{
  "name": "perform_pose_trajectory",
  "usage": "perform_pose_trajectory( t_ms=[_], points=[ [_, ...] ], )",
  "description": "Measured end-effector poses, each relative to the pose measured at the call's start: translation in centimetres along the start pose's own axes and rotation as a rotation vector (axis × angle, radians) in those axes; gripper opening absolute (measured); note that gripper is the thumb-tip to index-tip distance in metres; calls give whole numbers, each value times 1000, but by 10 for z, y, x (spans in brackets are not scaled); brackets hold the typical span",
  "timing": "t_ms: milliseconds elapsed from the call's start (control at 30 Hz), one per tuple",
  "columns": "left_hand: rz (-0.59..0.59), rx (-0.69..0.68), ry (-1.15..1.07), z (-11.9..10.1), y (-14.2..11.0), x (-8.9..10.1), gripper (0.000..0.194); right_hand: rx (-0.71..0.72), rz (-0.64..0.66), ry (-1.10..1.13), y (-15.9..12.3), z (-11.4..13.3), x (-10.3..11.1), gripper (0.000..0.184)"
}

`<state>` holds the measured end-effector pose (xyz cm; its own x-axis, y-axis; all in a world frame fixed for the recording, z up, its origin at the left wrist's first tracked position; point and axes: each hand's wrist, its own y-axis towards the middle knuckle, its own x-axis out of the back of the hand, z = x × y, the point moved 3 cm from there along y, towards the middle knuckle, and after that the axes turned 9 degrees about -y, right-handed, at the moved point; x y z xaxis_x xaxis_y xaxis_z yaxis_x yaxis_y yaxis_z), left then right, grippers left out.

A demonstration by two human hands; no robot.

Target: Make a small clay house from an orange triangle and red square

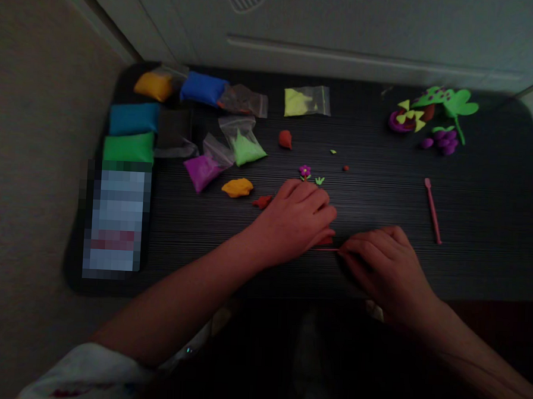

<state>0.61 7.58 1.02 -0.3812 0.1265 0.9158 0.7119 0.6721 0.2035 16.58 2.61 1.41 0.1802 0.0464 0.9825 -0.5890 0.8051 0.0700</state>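
Observation:
My left hand (299, 216) rests over the black table with its fingers curled. A flat piece of red clay (325, 240) shows under its thumb, mostly hidden by the hand. My right hand (382, 253) pinches a thin pink modelling tool (327, 250), whose shaft points left along the near edge of the red piece. Just beyond my left fingers lie a small purple clay flower (305, 171) and a green clay leaf (320, 181). A red clay lump (262, 202) and an orange clay lump (237, 188) are left of that hand.
Bags of coloured clay, including a blue bag (204, 89) and a purple bag (203, 171), fill the left side. A phone-shaped blurred rectangle (117, 218) lies nearest left. Finished clay shapes, among them purple grapes (445, 140), stand back right. Another pink tool (433, 211) lies at right.

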Motion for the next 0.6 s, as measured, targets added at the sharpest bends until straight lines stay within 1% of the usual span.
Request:
perform_pose_trajectory(
  t_ms=[67,100,200,267,333,400,467,533,600],
  points=[
    [-8,1,-10,1,0,0,19,-27,10,78,-6,-4,2,8],
    [-16,-2,-15,2,-1,1,18,-63,8,116,-11,-7,3,8],
    [-39,-16,-34,3,-2,6,18,-246,-36,180,-28,-16,4,7],
    [-33,-24,-54,3,-3,10,18,-373,-84,200,-38,-22,3,7],
    [-24,-25,-60,0,-6,13,18,-456,-137,225,-43,-26,0,7],
    [-28,-3,-33,-4,-11,15,18,-494,-182,253,-45,-28,-2,7],
    [-53,62,22,-8,-17,15,19,-518,-224,273,-44,-29,-3,8],
    [-73,122,61,-12,-23,13,23,-539,-248,284,-43,-30,-2,9],
    [-78,153,60,-15,-26,9,26,-552,-260,297,-42,-30,-2,9]
  ],
)
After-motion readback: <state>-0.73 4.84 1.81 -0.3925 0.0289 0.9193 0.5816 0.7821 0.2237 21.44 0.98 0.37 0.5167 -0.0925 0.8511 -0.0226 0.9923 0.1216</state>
